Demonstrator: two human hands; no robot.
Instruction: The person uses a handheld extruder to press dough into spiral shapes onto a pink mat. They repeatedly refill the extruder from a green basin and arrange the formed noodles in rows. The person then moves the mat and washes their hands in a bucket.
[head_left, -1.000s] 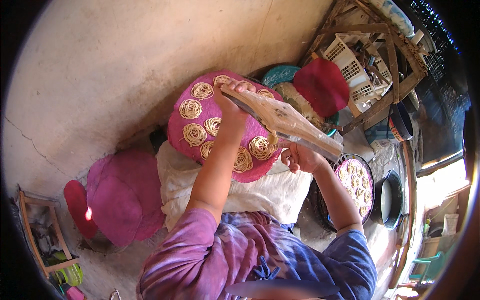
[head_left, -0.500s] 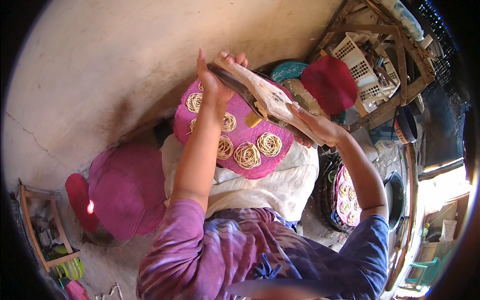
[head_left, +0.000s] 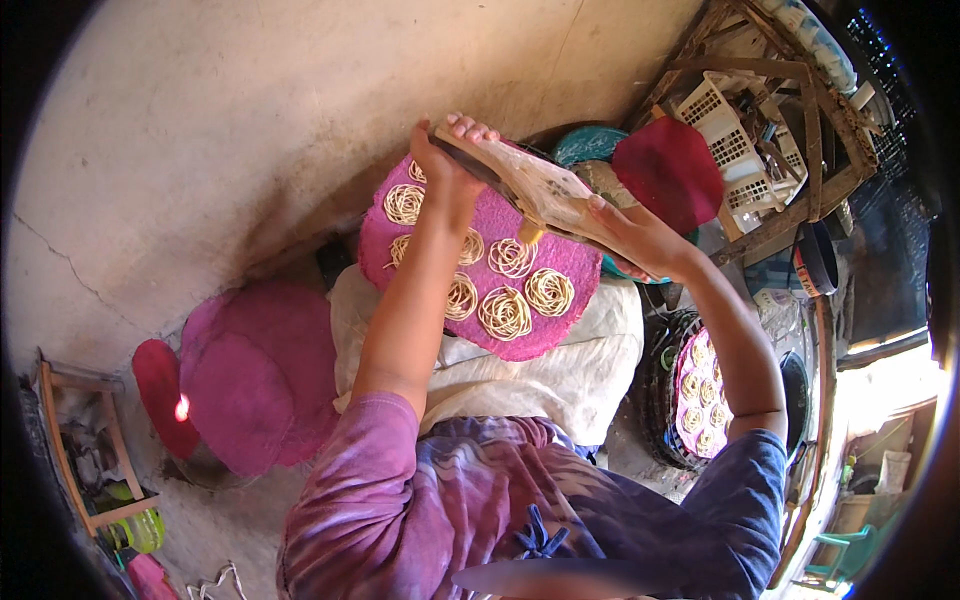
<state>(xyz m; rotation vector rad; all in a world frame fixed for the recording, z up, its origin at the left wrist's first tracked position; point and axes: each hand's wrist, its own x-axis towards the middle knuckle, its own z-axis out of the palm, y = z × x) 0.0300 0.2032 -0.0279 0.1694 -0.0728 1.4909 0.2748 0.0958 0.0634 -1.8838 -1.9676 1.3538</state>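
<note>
Both my hands grip a long wooden hand press [head_left: 560,190] with a yellow tube [head_left: 530,232] beneath its middle. My left hand [head_left: 455,160] is wrapped round the far left end. My right hand [head_left: 645,240] is closed round the near right end, its thumb on top. Below the press lies a round pink sheet [head_left: 490,218] with several coils of pale noodle-like strands. One coil [head_left: 512,258] sits just under the tube; another coil [head_left: 505,313] lies near the sheet's front edge. My left forearm and the press hide part of the sheet.
White cloth [head_left: 580,370] covers my lap. Left are pink round sheets [head_left: 250,390] and a wooden stool [head_left: 95,450]. Beyond my right hand are a red round sheet [head_left: 668,172], a teal basin [head_left: 590,143] and a white crate [head_left: 725,135]. Another coil-covered pink sheet [head_left: 703,395] lies right.
The press and both hands have shifted; the tube now stands farther right over the pink sheet. A coil shows where only the tube was visible. The view has moved slightly.
</note>
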